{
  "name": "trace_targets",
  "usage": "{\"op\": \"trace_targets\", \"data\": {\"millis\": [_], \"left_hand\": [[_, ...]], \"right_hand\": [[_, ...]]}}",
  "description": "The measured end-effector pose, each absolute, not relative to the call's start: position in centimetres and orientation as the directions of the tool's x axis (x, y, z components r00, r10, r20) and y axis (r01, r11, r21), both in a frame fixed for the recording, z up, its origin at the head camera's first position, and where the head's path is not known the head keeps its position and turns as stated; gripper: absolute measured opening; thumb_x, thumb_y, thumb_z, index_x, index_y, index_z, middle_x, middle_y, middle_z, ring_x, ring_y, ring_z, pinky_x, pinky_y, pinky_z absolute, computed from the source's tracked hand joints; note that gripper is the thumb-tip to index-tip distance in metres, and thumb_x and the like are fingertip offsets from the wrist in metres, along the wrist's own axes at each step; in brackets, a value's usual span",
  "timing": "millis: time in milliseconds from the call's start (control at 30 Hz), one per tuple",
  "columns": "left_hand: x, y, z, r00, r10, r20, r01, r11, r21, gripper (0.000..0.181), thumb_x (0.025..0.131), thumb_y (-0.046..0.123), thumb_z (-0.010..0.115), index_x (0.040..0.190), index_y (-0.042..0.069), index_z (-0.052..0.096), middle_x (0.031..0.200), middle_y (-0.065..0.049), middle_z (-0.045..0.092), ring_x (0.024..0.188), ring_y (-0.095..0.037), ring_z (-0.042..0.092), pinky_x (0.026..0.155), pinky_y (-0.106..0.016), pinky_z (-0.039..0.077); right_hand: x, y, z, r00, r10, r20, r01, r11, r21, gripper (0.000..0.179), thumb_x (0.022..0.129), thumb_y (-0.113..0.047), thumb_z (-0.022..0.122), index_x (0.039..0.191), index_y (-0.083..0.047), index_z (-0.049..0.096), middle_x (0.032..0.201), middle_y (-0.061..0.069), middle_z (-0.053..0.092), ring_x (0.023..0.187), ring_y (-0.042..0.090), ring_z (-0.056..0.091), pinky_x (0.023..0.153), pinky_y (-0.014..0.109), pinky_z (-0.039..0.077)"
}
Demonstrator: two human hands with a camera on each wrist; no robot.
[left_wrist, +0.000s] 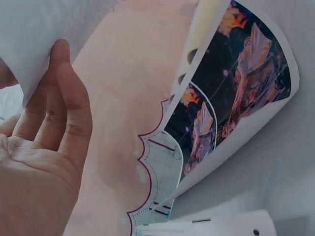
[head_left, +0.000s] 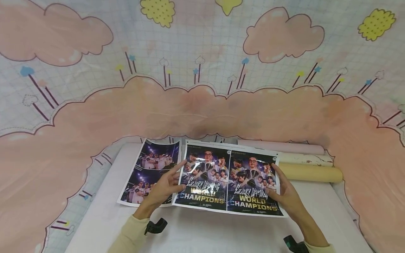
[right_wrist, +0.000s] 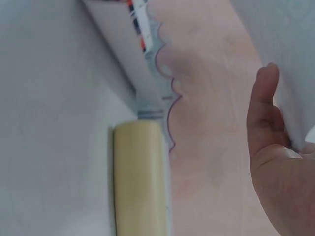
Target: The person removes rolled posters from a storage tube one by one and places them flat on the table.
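Note:
Both hands hold a glossy printed sheet (head_left: pixel 227 205) up over the white table, tilted toward the head camera. It carries two identical dark posters side by side, with "World Champions" in gold letters. My left hand (head_left: pixel 159 189) pinches its left edge, thumb in front. At the right edge, my right hand (head_left: pixel 286 195) grips it between thumb and fingers. The sheet's plain white back (left_wrist: pixel 29 34) shows in the left wrist view, with fingers behind it. Behind the left hand lies another sheet (head_left: pixel 156 158) with two stage photos of a group, partly covered and curling in the left wrist view.
Three paper rolls lie at the table's back right: a yellow roll (head_left: pixel 311 172), a cream patterned roll (head_left: pixel 305 159) and a pink roll (head_left: pixel 281 145). The white tabletop (head_left: pixel 196 235) extends toward me. A cloud-patterned cloth (head_left: pixel 202 109) hangs behind and around the table.

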State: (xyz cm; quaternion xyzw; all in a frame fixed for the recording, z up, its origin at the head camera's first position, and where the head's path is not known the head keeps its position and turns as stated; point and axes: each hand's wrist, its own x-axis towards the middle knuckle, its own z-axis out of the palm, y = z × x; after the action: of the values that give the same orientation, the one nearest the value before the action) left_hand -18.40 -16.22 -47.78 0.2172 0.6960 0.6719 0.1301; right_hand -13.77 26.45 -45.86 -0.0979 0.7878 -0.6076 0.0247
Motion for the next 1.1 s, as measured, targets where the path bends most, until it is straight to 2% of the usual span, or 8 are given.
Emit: {"op": "trace_targets", "data": {"millis": [67, 167, 300, 467, 633, 767, 900, 1100], "left_hand": [[-18.4, -15.7, -47.7, -0.865, 0.489, 0.111, 0.129, 0.002, 0.992, 0.087, 0.088, 0.003, 0.069, 0.158, 0.021, 0.021, 0.154, -0.030, 0.032, 0.072, -0.005, 0.056, 0.071, -0.019, 0.052], [-18.4, -14.7, -47.7, -0.844, 0.520, 0.130, 0.137, -0.025, 0.990, 0.088, 0.088, -0.001, 0.066, 0.159, 0.019, 0.017, 0.144, -0.033, 0.045, 0.085, -0.007, 0.066, 0.073, -0.022, 0.055], [-18.5, -13.2, -47.7, -0.837, 0.536, 0.108, 0.162, 0.055, 0.985, 0.090, 0.089, 0.006, 0.069, 0.159, 0.023, 0.015, 0.119, -0.027, 0.064, 0.085, -0.007, 0.065, 0.077, -0.026, 0.056], [-18.3, -11.0, -48.1, -0.819, 0.571, 0.052, 0.193, 0.189, 0.963, 0.087, 0.092, 0.017, 0.069, 0.159, 0.023, 0.014, 0.107, -0.011, 0.070, 0.089, -0.008, 0.066, 0.088, -0.026, 0.055], [-18.2, -9.1, -48.3, -0.797, 0.602, 0.045, 0.238, 0.244, 0.940, 0.087, 0.091, 0.016, 0.069, 0.159, 0.021, 0.014, 0.080, -0.002, 0.055, 0.073, -0.005, 0.056, 0.074, -0.021, 0.053], [-18.0, -7.9, -48.2, -0.799, 0.600, 0.032, 0.262, 0.300, 0.918, 0.088, 0.091, 0.022, 0.070, 0.159, 0.025, 0.014, 0.087, -0.004, 0.061, 0.081, -0.005, 0.059, 0.079, -0.022, 0.053], [-17.8, -6.5, -48.3, -0.794, 0.607, 0.031, 0.279, 0.318, 0.906, 0.090, 0.090, 0.025, 0.071, 0.159, 0.025, 0.013, 0.092, -0.001, 0.064, 0.087, -0.007, 0.063, 0.087, -0.024, 0.055], [-17.6, -4.3, -48.7, -0.781, 0.623, 0.053, 0.316, 0.319, 0.894, 0.093, 0.088, 0.023, 0.073, 0.159, 0.019, 0.013, 0.094, -0.001, 0.069, 0.082, -0.003, 0.064, 0.077, -0.021, 0.054]], "right_hand": [[-13.7, 27.0, -45.8, -0.981, -0.182, 0.063, -0.115, 0.295, -0.949, 0.089, 0.092, -0.007, 0.067, 0.159, -0.024, 0.011, 0.164, 0.022, 0.001, 0.124, -0.007, 0.044, 0.086, 0.014, 0.053], [-13.7, 27.9, -45.8, -0.986, -0.167, 0.024, -0.089, 0.395, -0.914, 0.090, 0.090, -0.013, 0.070, 0.159, -0.025, 0.013, 0.162, 0.025, 0.010, 0.124, 0.028, 0.057, 0.079, 0.024, 0.058], [-13.9, 29.4, -46.1, -0.991, -0.135, 0.001, -0.074, 0.530, -0.845, 0.092, 0.088, -0.016, 0.073, 0.158, -0.023, 0.015, 0.159, 0.029, 0.014, 0.129, 0.059, 0.041, 0.086, 0.044, 0.058], [-14.1, 31.3, -46.5, -0.992, -0.124, 0.020, -0.096, 0.648, -0.755, 0.096, 0.085, -0.014, 0.076, 0.158, -0.017, 0.015, 0.151, 0.032, 0.023, 0.128, 0.058, 0.039, 0.092, 0.064, 0.049], [-14.2, 32.7, -46.8, -0.993, -0.114, 0.020, -0.093, 0.690, -0.718, 0.098, 0.081, -0.011, 0.079, 0.157, -0.010, 0.017, 0.144, 0.033, 0.028, 0.117, 0.049, 0.047, 0.078, 0.035, 0.055], [-14.1, 33.9, -47.1, -0.994, -0.108, 0.022, -0.094, 0.719, -0.689, 0.097, 0.081, -0.011, 0.079, 0.156, -0.007, 0.019, 0.143, 0.034, 0.029, 0.115, 0.050, 0.049, 0.071, 0.023, 0.052], [-14.0, 35.1, -47.3, -0.994, -0.107, 0.023, -0.095, 0.735, -0.671, 0.097, 0.081, -0.013, 0.079, 0.156, -0.005, 0.018, 0.143, 0.036, 0.028, 0.115, 0.054, 0.049, 0.071, 0.028, 0.053], [-13.9, 37.0, -47.3, -0.993, -0.119, 0.004, -0.094, 0.763, -0.639, 0.101, 0.081, -0.015, 0.079, 0.156, -0.003, 0.014, 0.144, 0.041, 0.023, 0.116, 0.062, 0.045, 0.079, 0.052, 0.057]]}}
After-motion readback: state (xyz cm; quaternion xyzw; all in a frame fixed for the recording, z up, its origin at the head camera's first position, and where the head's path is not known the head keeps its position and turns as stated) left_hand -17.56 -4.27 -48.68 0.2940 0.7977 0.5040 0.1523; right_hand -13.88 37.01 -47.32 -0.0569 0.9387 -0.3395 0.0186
